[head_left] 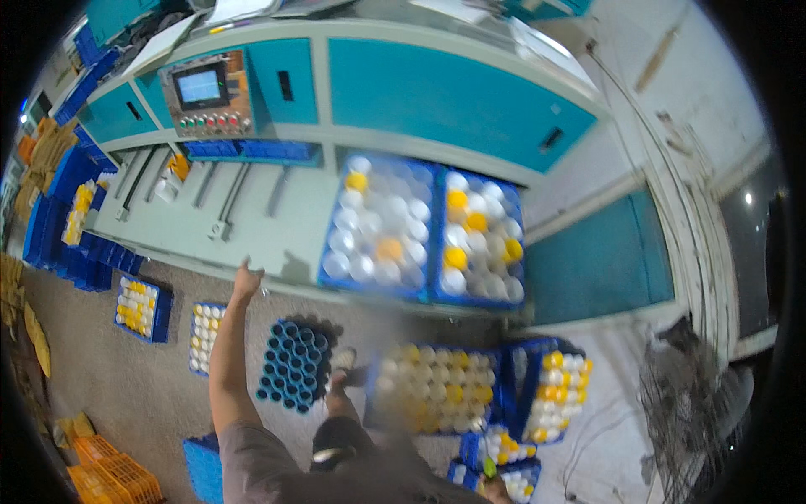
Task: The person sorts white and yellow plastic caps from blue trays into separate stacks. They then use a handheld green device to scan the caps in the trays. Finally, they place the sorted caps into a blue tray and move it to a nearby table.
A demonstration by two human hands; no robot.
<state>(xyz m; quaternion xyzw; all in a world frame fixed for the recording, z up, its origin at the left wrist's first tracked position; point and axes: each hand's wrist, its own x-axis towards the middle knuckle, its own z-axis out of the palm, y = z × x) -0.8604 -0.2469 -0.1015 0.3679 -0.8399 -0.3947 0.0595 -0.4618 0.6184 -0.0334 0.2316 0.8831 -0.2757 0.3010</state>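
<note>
left hand (246, 280): reaching up and out toward about 11 o'clock, hovering at the front edge of the worktop (277, 223). It's holding nothing; fingers are looking loosely open, though it's a bit small and blurry, so take that loosely.

right hand: not showing up anywhere, so can't tell what it's doing.

empty blue crate (295, 363): sitting on the floor (159, 378) just past 5 o'clock of the left hand, all its round cells bare. It's the nearest crate to that hand, but they're apart.

crates on the worktop (424, 227): two blue ones lying side by side at roughly 3 o'clock from the hand, packed with white and yellow bobbins.

floor crates (437, 388): more blue ones full of white and yellow bobbins, sitting at 4 o'clock, pretty blurred.

small crates (141, 307): a couple more sitting at 8 o'clock of the hand on the floor.

control panel (207, 91): grey box with a screen and a row of buttons, sitting at 12 o'clock on the teal machine (437, 92).

foot (342, 359): the person's shoe is showing just right of the empty crate.
</note>
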